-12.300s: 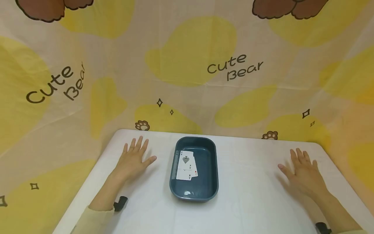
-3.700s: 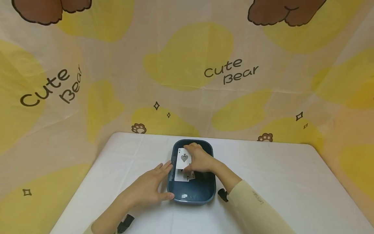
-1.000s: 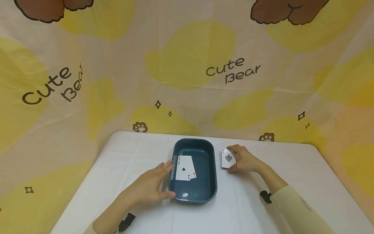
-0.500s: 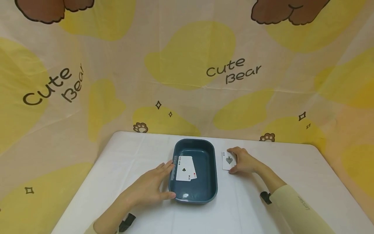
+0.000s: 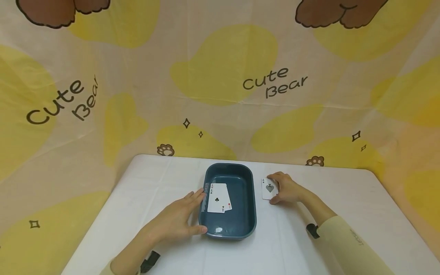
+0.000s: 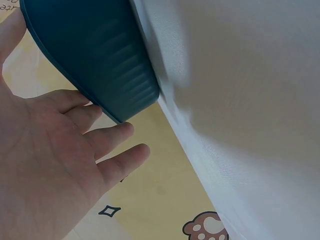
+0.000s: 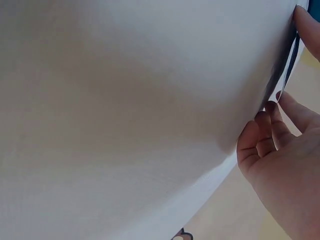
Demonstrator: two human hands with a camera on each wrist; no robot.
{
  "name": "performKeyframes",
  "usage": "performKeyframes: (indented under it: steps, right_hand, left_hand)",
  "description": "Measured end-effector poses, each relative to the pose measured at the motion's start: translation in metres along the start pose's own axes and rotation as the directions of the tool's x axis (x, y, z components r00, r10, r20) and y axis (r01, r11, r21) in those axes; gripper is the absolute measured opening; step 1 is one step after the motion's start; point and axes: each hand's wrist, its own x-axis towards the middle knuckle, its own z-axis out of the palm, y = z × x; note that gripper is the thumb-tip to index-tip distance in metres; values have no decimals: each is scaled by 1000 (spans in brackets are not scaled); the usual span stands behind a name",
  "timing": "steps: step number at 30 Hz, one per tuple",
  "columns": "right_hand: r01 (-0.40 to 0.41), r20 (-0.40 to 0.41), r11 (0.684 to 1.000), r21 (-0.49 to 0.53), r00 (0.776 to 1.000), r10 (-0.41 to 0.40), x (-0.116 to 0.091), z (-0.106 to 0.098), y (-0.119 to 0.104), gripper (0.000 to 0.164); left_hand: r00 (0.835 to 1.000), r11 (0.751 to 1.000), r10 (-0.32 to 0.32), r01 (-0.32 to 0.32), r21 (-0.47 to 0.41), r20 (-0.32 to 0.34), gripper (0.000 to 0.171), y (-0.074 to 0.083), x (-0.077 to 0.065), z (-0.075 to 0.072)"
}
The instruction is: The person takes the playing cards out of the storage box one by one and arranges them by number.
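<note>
My right hand (image 5: 290, 189) pinches an ace of spades playing card (image 5: 268, 189) by its edges, thumb and fingertips at opposite ends. The card is face up, low over the white table just right of the dark blue tray (image 5: 230, 235). In the right wrist view it appears nearly edge-on, and whether it touches the table I cannot tell. An ace of clubs (image 5: 217, 206) lies face up at the tray's left side, overlapping other cards with red corner marks. Fairly straight fingers of my left hand (image 5: 175, 217) touch the tray's left rim; the thumb is at its near left corner.
The white table (image 5: 295, 244) reaches back to a yellow and beige cloth (image 5: 220, 68) printed with bears and lettering. A black strap piece sits at each wrist.
Earlier my right hand reached into the tray; it has since carried the ace of spades over the right rim and lowered it near the table. My left hand came to the tray and stays there.
</note>
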Motion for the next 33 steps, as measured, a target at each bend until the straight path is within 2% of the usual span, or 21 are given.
performKeyframes:
  steps: [33]
  right_hand:
    - [24,35,1000,-8,999,-24,-3,-4,-5,86]
  left_hand:
    - [1000,1000,-12,12,-3,-2,100,1,-2,-1]
